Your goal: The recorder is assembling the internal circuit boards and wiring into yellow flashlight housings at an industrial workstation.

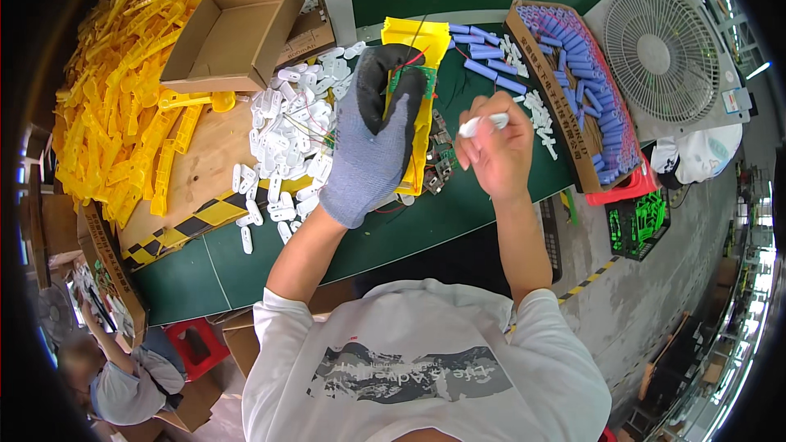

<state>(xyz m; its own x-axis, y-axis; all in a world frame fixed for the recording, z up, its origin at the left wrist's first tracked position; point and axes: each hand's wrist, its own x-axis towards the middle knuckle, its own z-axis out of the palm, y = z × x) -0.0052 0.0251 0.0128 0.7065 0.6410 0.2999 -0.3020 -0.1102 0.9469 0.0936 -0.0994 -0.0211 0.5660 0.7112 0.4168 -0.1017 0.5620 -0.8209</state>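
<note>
In the head view, the gloved left hand (372,143) is closed around a yellow plastic housing (419,90) with a small green circuit board (412,80), above the green table (409,229). The bare right hand (495,151) pinches a small white piece (483,123) just beside it.

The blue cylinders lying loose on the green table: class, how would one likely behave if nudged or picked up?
The blue cylinders look round and smooth, so one would probably roll on the flat green table. Their straight, even shape suggests they are stiff. Weight cannot be told.
</note>
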